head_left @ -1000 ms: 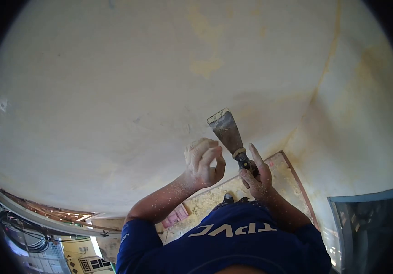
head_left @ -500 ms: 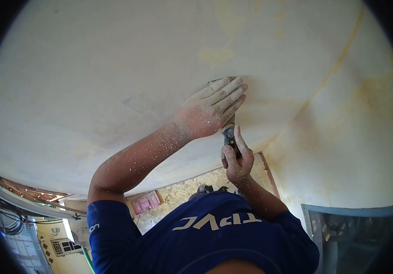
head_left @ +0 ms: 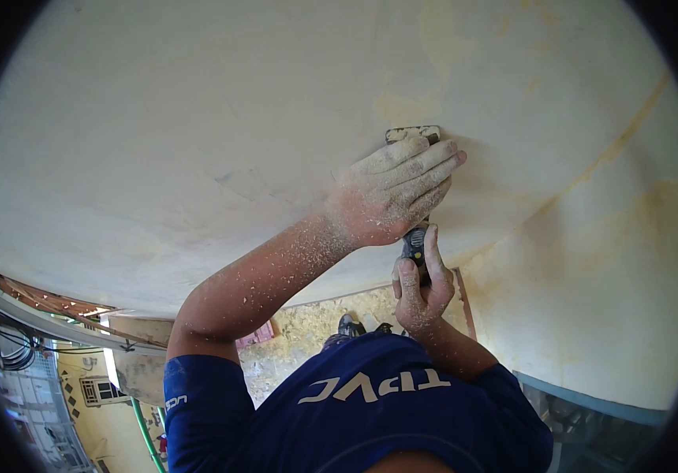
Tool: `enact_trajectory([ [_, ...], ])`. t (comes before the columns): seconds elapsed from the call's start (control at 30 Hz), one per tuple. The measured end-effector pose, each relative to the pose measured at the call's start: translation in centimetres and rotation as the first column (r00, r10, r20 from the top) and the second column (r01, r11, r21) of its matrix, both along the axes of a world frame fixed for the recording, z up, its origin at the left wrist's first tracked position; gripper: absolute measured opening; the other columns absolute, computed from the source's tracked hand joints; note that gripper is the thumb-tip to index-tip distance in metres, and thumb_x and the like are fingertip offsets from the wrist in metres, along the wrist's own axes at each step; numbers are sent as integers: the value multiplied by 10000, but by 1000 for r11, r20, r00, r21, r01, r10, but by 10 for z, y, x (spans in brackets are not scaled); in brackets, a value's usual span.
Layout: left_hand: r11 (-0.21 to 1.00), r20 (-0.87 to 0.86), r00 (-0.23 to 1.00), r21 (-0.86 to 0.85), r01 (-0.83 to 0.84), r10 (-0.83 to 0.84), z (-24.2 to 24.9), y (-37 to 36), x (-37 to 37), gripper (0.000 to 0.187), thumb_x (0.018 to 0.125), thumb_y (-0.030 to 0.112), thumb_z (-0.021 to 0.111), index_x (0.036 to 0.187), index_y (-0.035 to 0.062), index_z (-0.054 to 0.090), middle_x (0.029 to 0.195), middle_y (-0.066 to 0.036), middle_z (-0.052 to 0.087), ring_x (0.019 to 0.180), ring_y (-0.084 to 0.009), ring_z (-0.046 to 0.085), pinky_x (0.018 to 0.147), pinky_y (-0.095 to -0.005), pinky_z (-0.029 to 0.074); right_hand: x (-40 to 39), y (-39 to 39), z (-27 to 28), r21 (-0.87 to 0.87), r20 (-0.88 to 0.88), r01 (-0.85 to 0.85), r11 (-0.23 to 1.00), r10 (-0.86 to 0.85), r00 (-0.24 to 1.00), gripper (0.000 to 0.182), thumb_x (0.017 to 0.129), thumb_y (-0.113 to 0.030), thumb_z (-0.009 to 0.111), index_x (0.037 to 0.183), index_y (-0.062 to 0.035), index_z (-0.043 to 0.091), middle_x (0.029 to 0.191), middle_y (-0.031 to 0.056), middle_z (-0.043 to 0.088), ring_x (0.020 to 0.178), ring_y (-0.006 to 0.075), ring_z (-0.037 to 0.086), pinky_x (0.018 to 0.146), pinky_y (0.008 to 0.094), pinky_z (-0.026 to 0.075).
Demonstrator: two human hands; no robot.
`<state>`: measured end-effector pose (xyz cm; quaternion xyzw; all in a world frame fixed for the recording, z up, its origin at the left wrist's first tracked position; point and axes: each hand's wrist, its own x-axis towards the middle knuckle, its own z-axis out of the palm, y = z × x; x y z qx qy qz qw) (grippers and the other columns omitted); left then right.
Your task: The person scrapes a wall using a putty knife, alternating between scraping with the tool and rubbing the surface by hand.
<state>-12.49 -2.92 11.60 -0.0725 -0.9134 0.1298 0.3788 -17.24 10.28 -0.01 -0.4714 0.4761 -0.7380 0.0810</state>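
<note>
My left hand [head_left: 406,185], coated in pale dust, lies flat with its fingers stretched out over the front part of a scraper-like tool [head_left: 415,243]. Past its fingertips shows the tool's wide, dusty head [head_left: 399,135], against a pale wall [head_left: 197,118]. Lower down, my right hand [head_left: 424,292] is wrapped around the tool's black handle, with one finger extended along it. The middle of the tool is hidden under my left hand, so its exact kind cannot be made out. White flecks dot both forearms.
Yellowish patches [head_left: 410,106] and an orange-brown line [head_left: 615,150] mark the wall. Below are a stained floor [head_left: 299,327], a pink object [head_left: 258,335] and my shoes [head_left: 351,325]. Cables [head_left: 7,347] and a green pole [head_left: 146,433] appear at the lower left, a blue-grey frame [head_left: 591,400] at the lower right.
Both hands and the tool have shifted right in view, and more of the tool's head shows beyond my left fingertips. The view has also turned slightly; the pink object is now mostly behind my arm.
</note>
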Motion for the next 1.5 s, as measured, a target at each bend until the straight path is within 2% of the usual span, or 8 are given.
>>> enact_trajectory([
  [0.4, 999, -28, 998, -22, -50, 49, 4, 6, -2, 238, 709, 157, 571, 918, 66, 641, 1144, -69, 608, 1129, -205, 538, 932, -377, 432, -7, 9, 11, 70, -73, 22, 997, -17, 997, 488, 818, 6, 544, 1254, 153, 385, 592, 81, 512, 483, 102, 450, 473, 252, 381],
  [0.6, 995, -33, 999, 92, -27, 30, 2, 10, -1, 257, 701, 144, 571, 939, 76, 639, 1132, -54, 614, 1125, -208, 542, 932, -381, 430, 0, 21, 17, 108, -22, -3, 994, 6, 1000, 486, 823, 11, 537, 1258, 158, 376, 587, 73, 498, 489, 94, 433, 477, 245, 368],
  [0.87, 995, -102, 995, 96, 2, 8, 6, 6, -1, 253, 666, 137, 584, 906, 77, 639, 1126, -42, 614, 1135, -196, 532, 946, -382, 421, 4, 15, 28, 79, -9, 42, 996, -41, 999, 487, 823, 11, 539, 1261, 151, 380, 668, 138, 567, 556, 110, 513, 538, 240, 424],
  [1.07, 993, -133, 991, 122, -3, 19, 16, 10, 0, 251, 650, 135, 599, 888, 63, 631, 1114, -47, 615, 1138, -211, 527, 947, -392, 423, 4, 17, 34, 90, 15, 36, 995, -38, 999, 481, 827, -1, 550, 1259, 142, 394, 648, 91, 544, 526, 71, 454, 522, 208, 396],
  [1.13, 991, -110, 994, 132, 17, -3, 7, 9, 5, 253, 650, 139, 598, 888, 59, 630, 1120, -49, 612, 1134, -212, 530, 945, -396, 422, 9, 19, 22, 87, -71, -11, 996, 17, 997, 510, 890, -17, 450, 1354, 87, 264, 563, 9, 460, 432, 39, 362, 397, 193, 296],
  [1.2, 993, -125, 992, 111, 31, -17, 10, 4, 4, 254, 649, 139, 596, 888, 59, 630, 1122, -52, 611, 1135, -217, 528, 945, -398, 421, 10, 15, 26, 90, -93, 1, 996, 7, 996, 508, 891, -13, 449, 1354, 85, 266, 565, 6, 461, 435, 38, 362, 405, 189, 302],
  [1.27, 993, -133, 991, 110, 46, -31, 16, 5, 4, 255, 648, 140, 593, 887, 59, 629, 1124, -54, 609, 1137, -221, 527, 945, -400, 421, 12, 12, 42, 66, 50, 54, 996, -57, 997, 478, 823, 12, 546, 1260, 136, 399, 614, 36, 498, 516, 47, 398, 515, 196, 356],
  [1.5, 995, -149, 989, 96, 39, -25, 24, 4, 3, 299, 619, 159, 600, 903, 72, 634, 1123, -45, 610, 1119, -219, 539, 940, -392, 426, 15, 12, 39, 55, 90, 22, 998, -27, 996, 496, 833, 12, 540, 1286, 125, 370, 588, -10, 441, 527, 35, 371, 505, 195, 334],
])
